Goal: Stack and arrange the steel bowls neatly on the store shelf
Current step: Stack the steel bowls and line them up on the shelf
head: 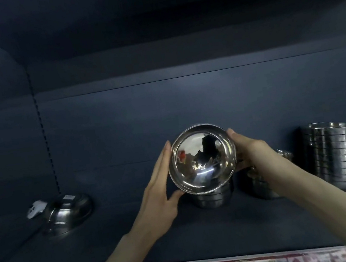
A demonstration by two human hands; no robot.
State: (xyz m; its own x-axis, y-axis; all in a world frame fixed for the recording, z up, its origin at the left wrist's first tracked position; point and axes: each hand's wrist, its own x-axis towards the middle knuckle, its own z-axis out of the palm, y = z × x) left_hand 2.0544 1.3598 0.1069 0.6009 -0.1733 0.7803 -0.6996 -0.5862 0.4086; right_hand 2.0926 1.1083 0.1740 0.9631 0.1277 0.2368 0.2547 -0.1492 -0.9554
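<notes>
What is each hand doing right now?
Left hand: open, straight fingers pressed against the steel bowl.
Right hand: grips the same bowl's rim.

The shelf (203,236) is open along its front edge, and between the overturned bowl (68,210) near the left edge and the middle stack (211,198), which a tilted bowl (202,160) covers. Toward the right edge, a low stack (263,191) and a tall stack (333,153) crowd together.

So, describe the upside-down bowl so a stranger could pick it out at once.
On the shelf, look far left of the held bowl, near the perforated upright. A lone bowl lies there beside a white object. Unlike the stacks, it sits upside down, with a sticker on its base.
</notes>
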